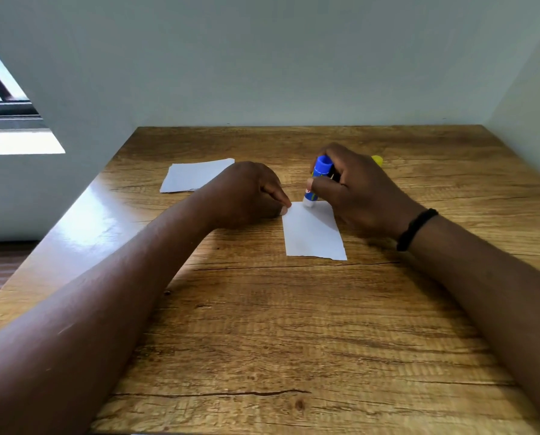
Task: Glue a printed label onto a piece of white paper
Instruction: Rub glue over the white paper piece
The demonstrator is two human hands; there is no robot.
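A: How does the label (pixel 313 231) look?

B: It is a small white slip, longer than wide, lying flat on the table (pixel 262 324); its near edge is a little uneven; I see only a blank side, no print.

A: And the glue (pixel 316 180)?

B: A blue stick with a blue end on top and a white tip below, tilted; the tip touches the far edge of the label.

A: Who holds what?

B: The right hand (pixel 361 191) grips the glue, fingers and thumb curled round the barrel; the label starts just under this grip and runs toward the person. The left hand (pixel 251 196) has curled fingers, and its fingertips pinch or press the far left corner of the label; which of the two I cannot tell.

A: Where is the paper (pixel 196 175)?

B: Flat on the table, left of both grips and a little farther away, apart from the label.

A: Anything behind the right hand?

B: A yellow thing (pixel 377 160), mostly hidden; I cannot say what it is. A black band (pixel 416 228) is on the right wrist.

A: The count?

B: One label; one paper, perhaps a thin pile; one glue; two hands.
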